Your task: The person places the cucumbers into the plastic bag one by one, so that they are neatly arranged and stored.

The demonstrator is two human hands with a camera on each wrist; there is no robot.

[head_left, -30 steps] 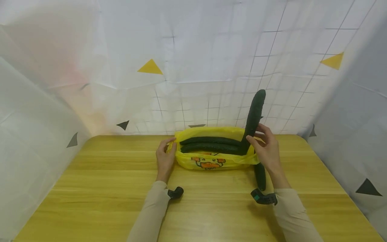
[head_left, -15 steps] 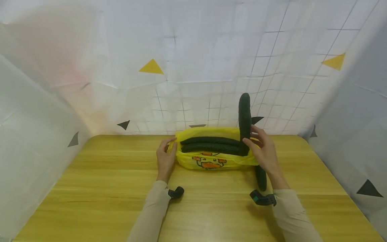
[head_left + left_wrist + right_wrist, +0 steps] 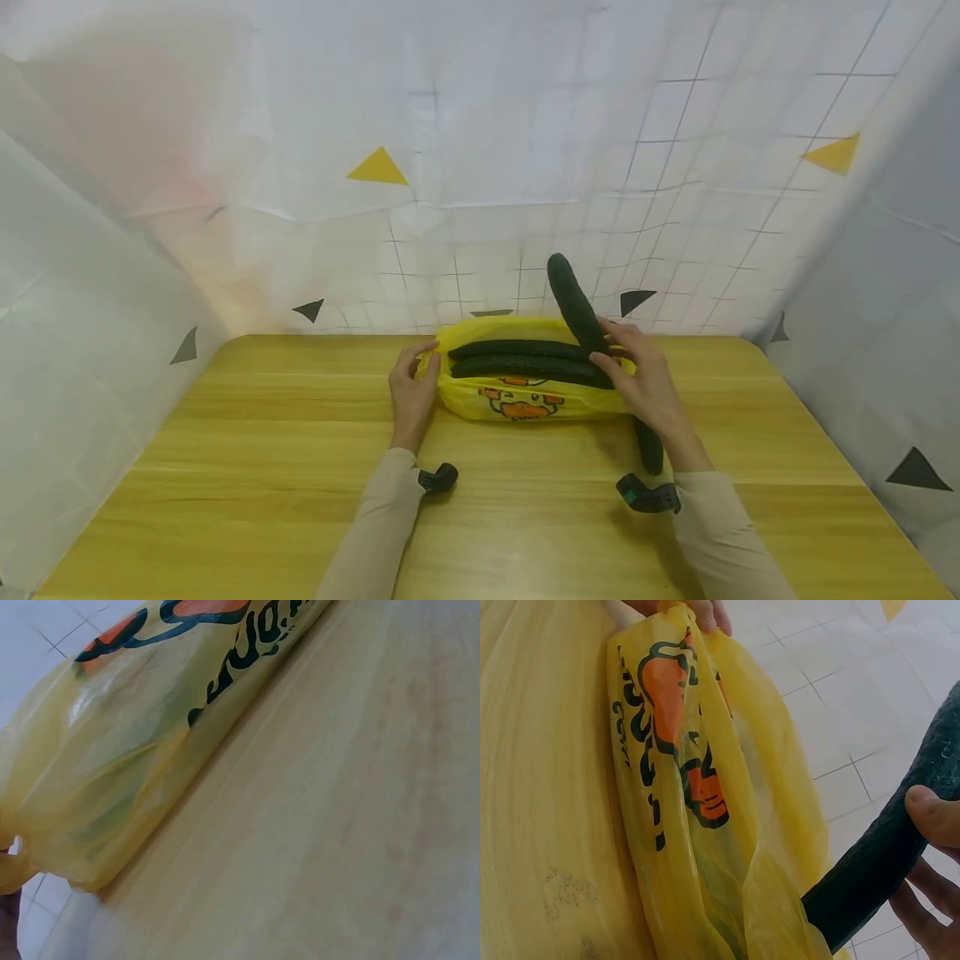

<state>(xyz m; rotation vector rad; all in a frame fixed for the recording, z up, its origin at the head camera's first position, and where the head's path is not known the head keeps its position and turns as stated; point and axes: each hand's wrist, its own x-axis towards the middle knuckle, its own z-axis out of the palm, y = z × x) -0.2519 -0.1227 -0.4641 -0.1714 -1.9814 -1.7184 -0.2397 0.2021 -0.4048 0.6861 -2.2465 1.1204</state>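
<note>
A yellow plastic bag (image 3: 540, 405) with an orange and black cartoon print lies on its side, its mouth spread. Two dark green cucumbers (image 3: 525, 365) lie side by side inside it. My left hand (image 3: 411, 396) pinches the bag's left end; the gathered plastic shows in the left wrist view. With thumb and fingers my right hand (image 3: 645, 379) holds another cucumber (image 3: 573, 300) over the bag's right end. That cucumber leans up and left, and its lower end goes behind the bag's edge (image 3: 780, 900) in the right wrist view.
One more cucumber (image 3: 649, 450) lies on the wooden table (image 3: 247, 467), partly hidden by the bag and right hand. White sheeting (image 3: 480, 125) with grid lines and triangles stands behind the table and at both sides.
The held cucumber has tipped from leaning right, through upright, to leaning left, and its top is lower. My right hand has shifted left. The left hand keeps its place.
</note>
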